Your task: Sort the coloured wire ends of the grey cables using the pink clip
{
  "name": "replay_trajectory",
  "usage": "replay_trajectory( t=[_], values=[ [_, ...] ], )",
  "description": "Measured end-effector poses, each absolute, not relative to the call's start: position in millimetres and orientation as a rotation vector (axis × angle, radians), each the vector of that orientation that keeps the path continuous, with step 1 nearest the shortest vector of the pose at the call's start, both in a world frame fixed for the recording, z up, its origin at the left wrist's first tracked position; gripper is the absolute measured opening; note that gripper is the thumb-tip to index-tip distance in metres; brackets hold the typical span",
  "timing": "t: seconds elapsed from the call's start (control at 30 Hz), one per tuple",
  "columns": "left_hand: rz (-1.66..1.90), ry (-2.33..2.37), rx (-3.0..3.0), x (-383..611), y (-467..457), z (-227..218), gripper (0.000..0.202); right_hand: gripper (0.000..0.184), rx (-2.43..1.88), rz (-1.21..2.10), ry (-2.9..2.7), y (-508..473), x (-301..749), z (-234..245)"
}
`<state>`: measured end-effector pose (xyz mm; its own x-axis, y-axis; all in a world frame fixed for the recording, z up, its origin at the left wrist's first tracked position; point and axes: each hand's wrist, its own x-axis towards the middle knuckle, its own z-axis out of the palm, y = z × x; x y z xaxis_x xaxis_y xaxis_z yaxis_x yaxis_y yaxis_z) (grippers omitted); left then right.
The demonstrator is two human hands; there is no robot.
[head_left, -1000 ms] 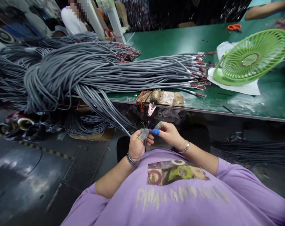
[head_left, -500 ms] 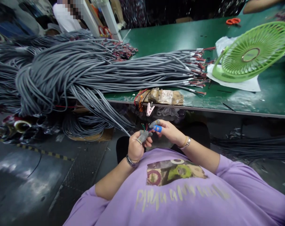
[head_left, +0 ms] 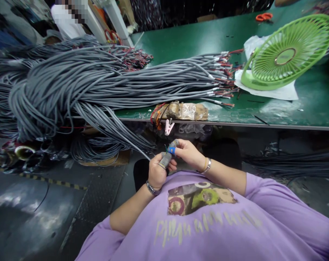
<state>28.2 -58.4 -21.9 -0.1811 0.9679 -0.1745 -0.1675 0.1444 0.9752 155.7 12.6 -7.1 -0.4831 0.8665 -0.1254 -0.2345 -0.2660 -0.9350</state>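
My left hand (head_left: 157, 171) is closed around the end of a grey cable (head_left: 132, 143) that runs down from the big heap, its taped thumb pressed on the cable tip. My right hand (head_left: 188, 154), with a grey and a blue finger cover, pinches the thin coloured wires (head_left: 166, 148) sticking out of that cable end. Both hands meet close to my chest, below the table edge. A large pile of grey cables (head_left: 80, 83) lies on the green table (head_left: 289, 112) and spills over its left side.
A green fan grille (head_left: 288, 54) rests on white paper at the right. Orange scissors (head_left: 263, 16) lie at the far edge. A taped block (head_left: 184, 111) with a pink clip (head_left: 168, 127) sits at the front edge. Another person (head_left: 63, 18) is at the far left. More cables (head_left: 295, 165) lie under the table.
My right hand has moved in toward my left, so the fingertips now pinch the wire ends that earlier stood free between the hands. The view has shifted slightly.
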Motion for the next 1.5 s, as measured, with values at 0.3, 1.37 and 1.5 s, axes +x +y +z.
replay_trajectory(
  t=[0.3,1.37,1.5],
  values=[
    [1.251,1.334,0.869,28.1,-55.2,-19.8,0.028,0.029,-0.759,1.958,-1.229,16.9,157.6,-2.0],
    [1.192,1.008,0.583,19.3,-30.1,28.3,0.023,0.056,-0.794,1.856,-1.080,70.8,143.5,-6.9],
    [1.189,0.981,0.558,19.4,-25.1,26.5,0.020,0.057,-0.765,1.733,-0.989,66.7,134.1,-16.0]
  ],
)
